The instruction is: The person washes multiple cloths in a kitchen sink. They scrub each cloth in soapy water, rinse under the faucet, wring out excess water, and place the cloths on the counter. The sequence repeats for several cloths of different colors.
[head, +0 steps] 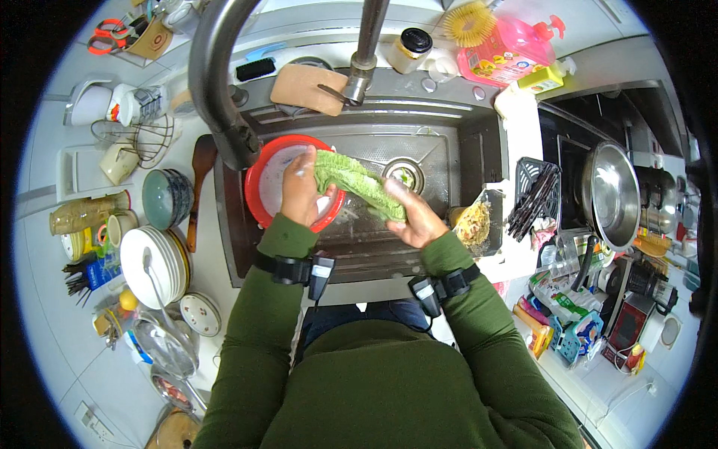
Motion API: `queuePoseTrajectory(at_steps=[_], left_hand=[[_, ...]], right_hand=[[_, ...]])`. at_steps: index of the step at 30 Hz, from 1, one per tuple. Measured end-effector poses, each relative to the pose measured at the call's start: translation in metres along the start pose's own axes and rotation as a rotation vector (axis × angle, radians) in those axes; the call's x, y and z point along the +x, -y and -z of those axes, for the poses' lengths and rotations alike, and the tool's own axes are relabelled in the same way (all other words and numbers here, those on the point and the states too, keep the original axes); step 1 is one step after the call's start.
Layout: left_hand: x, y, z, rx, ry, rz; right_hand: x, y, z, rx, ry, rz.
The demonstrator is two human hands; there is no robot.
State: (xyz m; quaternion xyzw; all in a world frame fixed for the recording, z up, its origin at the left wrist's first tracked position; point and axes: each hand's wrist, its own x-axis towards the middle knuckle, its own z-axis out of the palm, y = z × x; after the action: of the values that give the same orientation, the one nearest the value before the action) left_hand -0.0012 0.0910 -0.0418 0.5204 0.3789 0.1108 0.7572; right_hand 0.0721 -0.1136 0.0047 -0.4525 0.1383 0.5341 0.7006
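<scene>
A wet green cloth (359, 182) is stretched between my two hands above the sink (370, 247). My left hand (300, 191) grips its left end, over a red plastic basin (263, 143) that holds cloudy, sudsy water. The cloth's lower right end is in my right hand (414, 212), over the sink floor. It looks bunched lengthwise and slopes down from left to right. Behind it, the drain strainer (405, 175) shows some bits inside. The faucet spout (238, 140) hangs over the basin's upper left rim.
At the sink's right wall hangs a strainer of food scraps (472, 224). Stacked white plates (148, 266), bowls (162, 199) and a wooden spatula (202, 185) stand left. A pink soap bottle (505, 53) and a lidded jar (410, 50) line the back. A steel pan (614, 196) sits right.
</scene>
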Motion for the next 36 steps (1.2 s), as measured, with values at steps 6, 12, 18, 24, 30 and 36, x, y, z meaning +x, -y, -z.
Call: queuePoseTrajectory(at_steps=[6,12,18,24,30,36], left_hand=[[-0.021,-0.038,0.006,-0.064,0.05,0.103],[-0.092,-0.015,-0.039,0.294,0.101,-0.029],[-0.07,-0.019,-0.041,0.774,-0.016,-0.26],[-0.071,-0.009,-0.035,0.647,0.097,-0.219],[-0.046,0.023,0.002,0.726,0.067,-0.361],[0.019,0.028,0.082,1.143,-0.262,-0.089]], right_hand=[[0.0,0.001,0.007,-0.14,-0.057,0.118],[0.024,-0.019,-0.019,-0.017,-0.27,0.243],[0.023,-0.055,-0.038,0.176,-0.168,-0.076],[0.034,-0.064,-0.042,0.091,-0.229,-0.231],[0.043,-0.064,-0.038,0.187,-0.007,-0.298],[0.107,-0.068,-0.058,-0.495,-0.168,-0.093]])
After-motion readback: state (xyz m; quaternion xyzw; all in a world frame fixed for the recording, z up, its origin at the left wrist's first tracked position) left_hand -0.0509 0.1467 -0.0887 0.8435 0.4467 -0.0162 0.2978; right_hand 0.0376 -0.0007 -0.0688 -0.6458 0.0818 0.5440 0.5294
